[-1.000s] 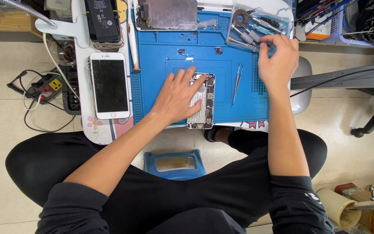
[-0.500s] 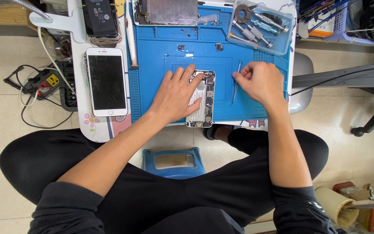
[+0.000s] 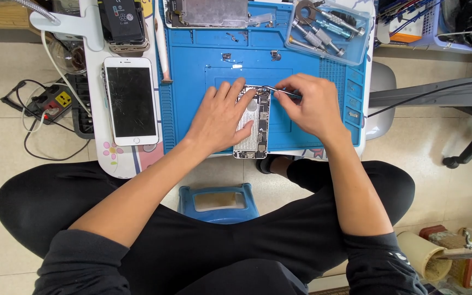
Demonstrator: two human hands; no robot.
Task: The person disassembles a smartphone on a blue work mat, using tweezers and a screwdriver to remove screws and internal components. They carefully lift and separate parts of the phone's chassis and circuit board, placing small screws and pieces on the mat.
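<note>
Opened phone (image 3: 253, 127) lies on the blue mat (image 3: 192, 71), near the mat's front edge; left hand (image 3: 219, 117) rests flat on it, fingers spread, pinning its left side; right hand (image 3: 311, 106) pinches thin metal tweezers (image 3: 277, 90), tips at the phone's top end; white phone (image 3: 131, 101) lies left of the mat; clear tool tray (image 3: 329, 30) sits at the mat's far right corner.

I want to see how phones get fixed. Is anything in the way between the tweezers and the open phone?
Nothing visible. The right hand brings the tweezers straight to the top of the open phone, and the left hand rests on the phone's left side.
</note>
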